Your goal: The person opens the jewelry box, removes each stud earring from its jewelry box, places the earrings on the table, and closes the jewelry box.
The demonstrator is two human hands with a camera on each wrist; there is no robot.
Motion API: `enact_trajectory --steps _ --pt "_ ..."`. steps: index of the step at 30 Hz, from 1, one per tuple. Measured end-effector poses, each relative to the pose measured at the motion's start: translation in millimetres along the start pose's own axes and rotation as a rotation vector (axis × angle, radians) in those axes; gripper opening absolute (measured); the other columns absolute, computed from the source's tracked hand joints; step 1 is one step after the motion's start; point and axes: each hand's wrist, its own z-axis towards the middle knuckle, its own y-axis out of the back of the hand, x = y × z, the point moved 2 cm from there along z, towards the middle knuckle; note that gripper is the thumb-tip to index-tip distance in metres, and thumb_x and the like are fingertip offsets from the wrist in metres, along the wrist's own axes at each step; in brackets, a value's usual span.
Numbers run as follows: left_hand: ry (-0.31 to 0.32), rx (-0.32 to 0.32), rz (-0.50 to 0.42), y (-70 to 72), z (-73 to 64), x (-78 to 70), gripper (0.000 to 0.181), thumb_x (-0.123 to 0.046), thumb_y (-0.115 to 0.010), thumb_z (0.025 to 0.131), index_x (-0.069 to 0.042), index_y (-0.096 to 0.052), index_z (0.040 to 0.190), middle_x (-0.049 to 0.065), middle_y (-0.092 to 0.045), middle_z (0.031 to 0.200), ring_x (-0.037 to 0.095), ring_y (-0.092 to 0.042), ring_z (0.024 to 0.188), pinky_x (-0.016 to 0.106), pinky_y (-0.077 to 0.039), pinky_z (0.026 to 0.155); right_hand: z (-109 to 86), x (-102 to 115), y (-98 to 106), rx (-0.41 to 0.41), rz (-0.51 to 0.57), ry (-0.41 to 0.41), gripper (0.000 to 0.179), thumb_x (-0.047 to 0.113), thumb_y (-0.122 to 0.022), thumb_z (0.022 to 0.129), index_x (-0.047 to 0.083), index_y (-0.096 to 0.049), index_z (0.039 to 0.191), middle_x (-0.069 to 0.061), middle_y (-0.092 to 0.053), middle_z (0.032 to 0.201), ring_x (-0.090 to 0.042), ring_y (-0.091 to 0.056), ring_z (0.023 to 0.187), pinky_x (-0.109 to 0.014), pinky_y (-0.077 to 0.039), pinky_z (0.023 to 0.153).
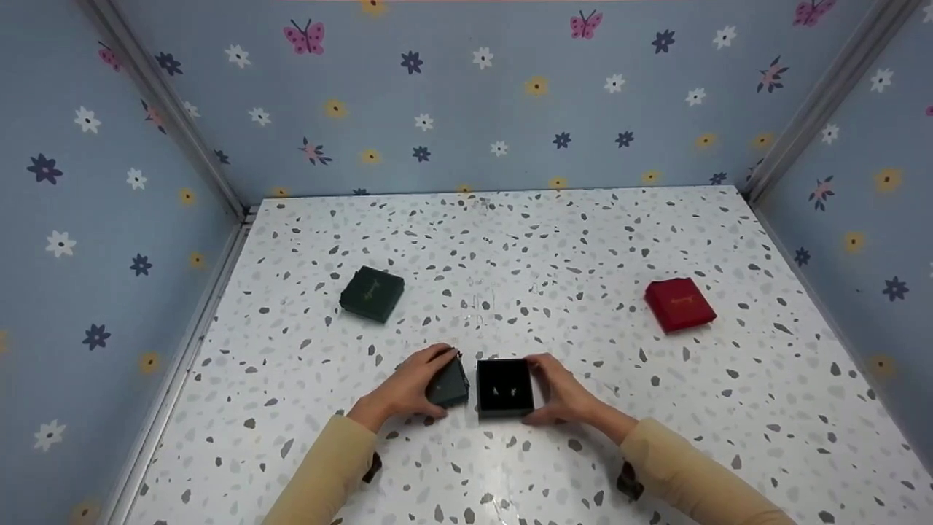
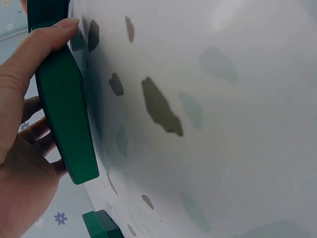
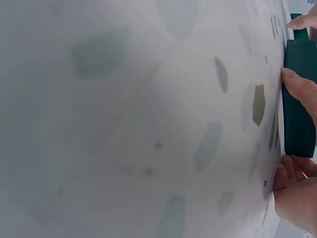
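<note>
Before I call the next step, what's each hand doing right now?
Left hand: holding the dark green lid-like piece.
Right hand: holding the open dark box by its sides.

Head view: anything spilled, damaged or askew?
No visible spill or damage. The green box and red box sit askew to the edges of the table; the open box the right hand holds sits nearly square.

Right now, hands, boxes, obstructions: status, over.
Left hand grips dark green square lid, apparently. Right hand grips open dark green square box, two small shiny pieces inside. Red square box, second green square box: farther back, clear.
</note>
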Motion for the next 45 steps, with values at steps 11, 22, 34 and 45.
enact_trajectory --steps 11,22,34,45 --pt "0.051 0.045 0.001 -2.5 -1.1 0.7 0.103 -0.039 -0.080 0.059 -0.005 -0.025 0.139 0.016 -0.023 0.140 0.034 -0.025 0.125 0.050 -0.026 0.095 0.0 0 0 0.000 -0.011 0.019 0.090 0.022 -0.086 0.048 0.002 -0.039 0.122 -0.004 -0.045 0.112 -0.020 -0.043 0.104 -0.039 -0.031 0.094" --pt "0.076 0.040 0.004 -4.4 -1.1 0.9 0.099 -0.041 -0.077 0.062 -0.009 -0.025 0.140 0.012 -0.022 0.141 0.030 -0.024 0.125 0.046 -0.026 0.097 0.1 -1 0 -0.001 -0.020 0.010 0.091 0.023 -0.086 0.048 0.002 -0.038 0.123 -0.005 -0.046 0.114 -0.021 -0.042 0.106 -0.040 -0.030 0.095" --pt "0.049 -0.001 -0.005 -2.5 -2.4 -2.6 0.092 -0.045 -0.073 0.067 -0.010 -0.028 0.139 0.012 -0.023 0.141 0.030 -0.025 0.125 0.048 -0.029 0.094 0.7 -1 0 0.002 -0.028 -0.001 0.092 0.024 -0.086 0.048 0.002 -0.038 0.123 -0.006 -0.045 0.114 -0.021 -0.042 0.107 -0.040 -0.030 0.096" --pt "0.008 -0.078 -0.030 2.3 2.0 -10.3 0.080 -0.039 -0.069 0.074 -0.004 -0.033 0.136 0.014 -0.028 0.139 0.027 -0.027 0.126 0.043 -0.028 0.098 0.9 -2 0 0.013 -0.022 -0.014 0.093 0.026 -0.086 0.048 0.003 -0.037 0.124 -0.006 -0.043 0.116 -0.022 -0.040 0.109 -0.040 -0.029 0.097"
